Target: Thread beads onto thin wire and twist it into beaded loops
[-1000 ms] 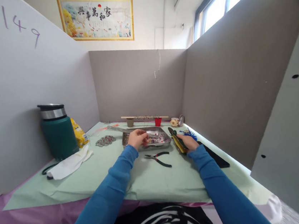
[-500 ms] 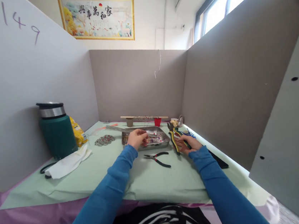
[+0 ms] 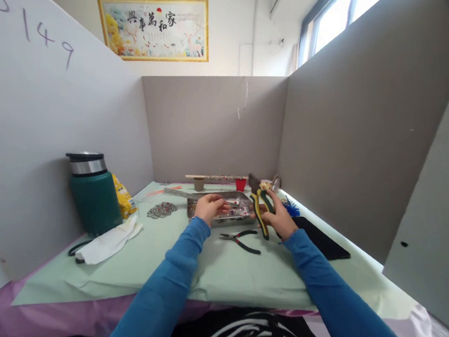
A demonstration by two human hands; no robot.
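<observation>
My left hand [image 3: 211, 209] is closed in a pinch over the left part of a metal tray [image 3: 232, 220]; what its fingers hold is too small to make out. A bundle of thin metal wires [image 3: 179, 193] runs across the tray's edge behind this hand. In my right hand [image 3: 281, 219] are pliers [image 3: 262, 207] with yellow-and-dark handles, jaws pointing up and handles spread. Small coloured beads [image 3: 241, 208] lie in the tray. Between my forearms, smaller black-handled pliers [image 3: 241, 240] rest on the green table cover [image 3: 203, 268].
Left of the tray lies a beaded metal piece [image 3: 161, 210]. Farther left are a green bottle [image 3: 95, 202], a white cloth [image 3: 109, 244] and a yellow packet [image 3: 124, 197]. A beaded stick [image 3: 217, 178] spans two small cups behind the tray. At right lies a flat black object [image 3: 324, 241].
My right hand has turned and shifted its grip on the pliers, which are now raised slightly. The left hand stays over the tray. The view has shifted a little.
</observation>
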